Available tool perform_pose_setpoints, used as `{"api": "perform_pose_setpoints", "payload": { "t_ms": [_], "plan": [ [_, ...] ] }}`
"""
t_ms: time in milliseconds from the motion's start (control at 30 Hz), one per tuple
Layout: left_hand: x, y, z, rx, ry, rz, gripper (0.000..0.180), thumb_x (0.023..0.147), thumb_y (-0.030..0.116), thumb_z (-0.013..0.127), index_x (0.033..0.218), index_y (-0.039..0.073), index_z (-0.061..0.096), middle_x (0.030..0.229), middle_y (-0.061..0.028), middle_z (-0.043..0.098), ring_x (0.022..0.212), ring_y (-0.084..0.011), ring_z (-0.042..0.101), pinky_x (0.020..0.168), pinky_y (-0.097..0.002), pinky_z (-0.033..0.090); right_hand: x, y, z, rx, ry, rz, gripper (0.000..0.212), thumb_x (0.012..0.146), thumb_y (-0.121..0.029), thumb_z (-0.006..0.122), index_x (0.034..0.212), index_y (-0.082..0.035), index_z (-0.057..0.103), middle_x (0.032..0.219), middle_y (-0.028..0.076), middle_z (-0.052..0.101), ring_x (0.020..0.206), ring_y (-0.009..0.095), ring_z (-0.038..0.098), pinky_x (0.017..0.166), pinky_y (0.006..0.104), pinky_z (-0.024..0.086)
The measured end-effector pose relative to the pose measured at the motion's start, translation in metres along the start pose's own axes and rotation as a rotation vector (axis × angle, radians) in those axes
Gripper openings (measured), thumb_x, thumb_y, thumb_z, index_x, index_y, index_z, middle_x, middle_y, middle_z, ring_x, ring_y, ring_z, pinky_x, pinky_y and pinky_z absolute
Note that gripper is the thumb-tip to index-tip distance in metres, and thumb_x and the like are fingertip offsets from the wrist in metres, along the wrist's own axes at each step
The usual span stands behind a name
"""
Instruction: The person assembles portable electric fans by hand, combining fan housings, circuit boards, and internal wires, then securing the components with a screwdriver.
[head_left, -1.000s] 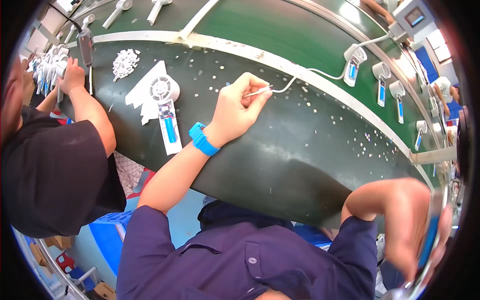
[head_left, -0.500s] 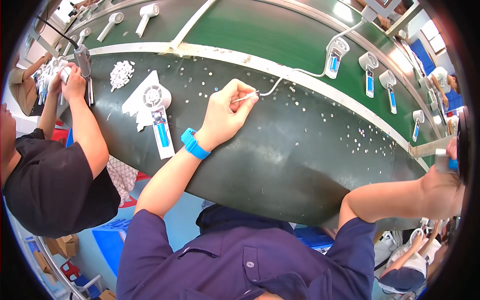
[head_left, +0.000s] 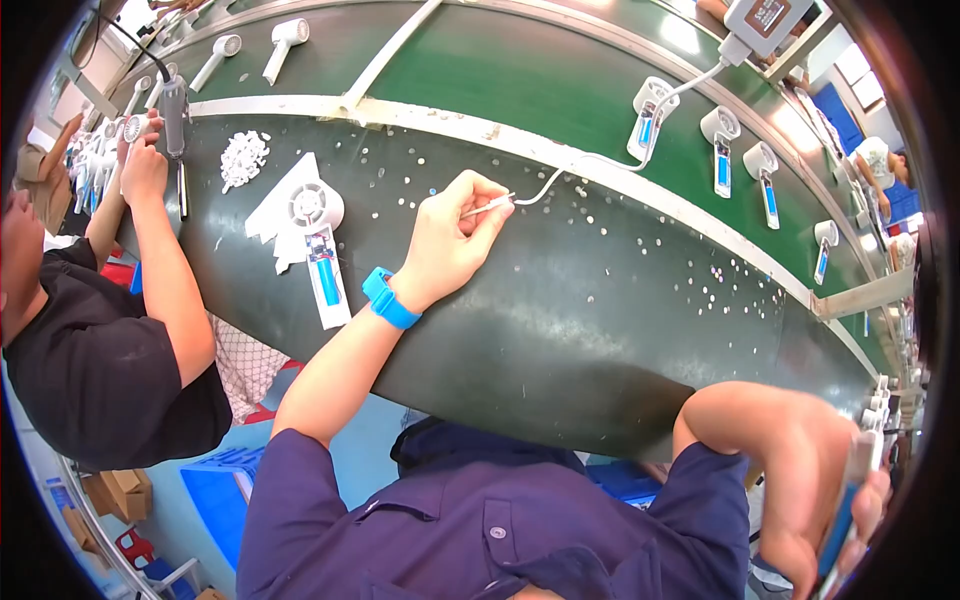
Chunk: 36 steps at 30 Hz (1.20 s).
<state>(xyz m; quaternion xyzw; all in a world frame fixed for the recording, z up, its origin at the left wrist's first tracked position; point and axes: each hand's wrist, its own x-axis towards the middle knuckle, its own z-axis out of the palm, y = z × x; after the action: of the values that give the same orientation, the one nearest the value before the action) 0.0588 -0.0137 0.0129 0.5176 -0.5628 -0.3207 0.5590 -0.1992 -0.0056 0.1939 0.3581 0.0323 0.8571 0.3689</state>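
Note:
My left hand [head_left: 450, 240], with a blue band on its wrist, pinches the end of a white cable [head_left: 560, 172] above the dark table. That cable runs up to a white adapter box [head_left: 768, 18] at the top right. At the far right, my right hand [head_left: 805, 490] grips a handheld fan [head_left: 838, 535] with a blue battery showing; the picture's dark rim partly hides it. Another handheld fan [head_left: 318, 208] lies left of my left forearm, its handle exposing a blue battery [head_left: 326, 281] and wires. White sheet scraps [head_left: 268, 217] lie under its head.
Small white parts [head_left: 243, 160] are heaped on the table [head_left: 540, 370], with tiny discs scattered about. Beyond a pale rail, several fans [head_left: 722, 160] lie on the green belt [head_left: 540, 90]. A co-worker [head_left: 110, 370] sits at left beside a hanging screwdriver [head_left: 175, 120].
My right hand has swung down and nearer along the right edge with the fan, which now shows more. My left hand keeps its pinch on the cable. The belt's fans appear slightly further left.

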Motion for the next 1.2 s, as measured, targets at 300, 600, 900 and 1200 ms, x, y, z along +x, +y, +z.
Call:
{"api": "perform_pose_setpoints", "payload": {
  "t_ms": [300,600,900,1200],
  "plan": [
    [-0.002,-0.003,0.006,-0.058,-0.016,0.055,0.01,0.087,0.001,0.06,0.091,-0.005,0.052,0.079,-0.0068,0.063,0.075,-0.0045,0.058,0.065,-0.0215,0.051,-0.109,-0.034,-0.022,0.81,-1.156,2.105,0.048,0.097,-0.032,0.035,0.119,0.01,0.047,0.099,0.023,0.061,0.072,0.018,0.057,0.065,0.0286,0.046],
    [-0.001,-0.009,0.005,-0.065,-0.125,0.065,0.008,0.086,-0.002,0.057,0.093,-0.004,0.053,0.087,-0.0142,0.064,0.083,-0.0191,0.066,0.072,-0.0288,0.054,-0.201,-0.052,0.025,0.954,-1.147,2.217,0.036,0.098,-0.028,0.039,0.108,0.003,0.054,0.09,0.01,0.061,0.062,0.01,0.053,0.057,0.0234,0.045],
    [0.001,-0.014,-0.003,0.361,-0.172,0.251,0.011,0.081,0.006,0.062,0.089,0.001,0.056,0.074,-0.0148,0.061,0.062,-0.0286,0.061,0.058,-0.0364,0.047,-0.376,-0.104,0.166,0.452,-1.817,1.724,0.017,0.073,-0.007,0.053,0.078,0.007,0.061,0.064,0.014,0.059,0.055,0.02,0.058,0.047,0.0349,0.045],
    [0.002,-0.016,-0.005,0.449,-0.296,0.299,0.015,0.081,0.005,0.058,0.094,0.002,0.053,0.083,-0.0152,0.061,0.076,-0.0352,0.06,0.065,-0.0436,0.048,-0.426,-0.125,0.17,0.379,-1.788,1.427,0.052,0.081,-0.029,0.057,0.108,0.015,0.053,0.098,0.029,0.062,0.095,0.039,0.061,0.083,0.0406,0.049]
  ]
}}
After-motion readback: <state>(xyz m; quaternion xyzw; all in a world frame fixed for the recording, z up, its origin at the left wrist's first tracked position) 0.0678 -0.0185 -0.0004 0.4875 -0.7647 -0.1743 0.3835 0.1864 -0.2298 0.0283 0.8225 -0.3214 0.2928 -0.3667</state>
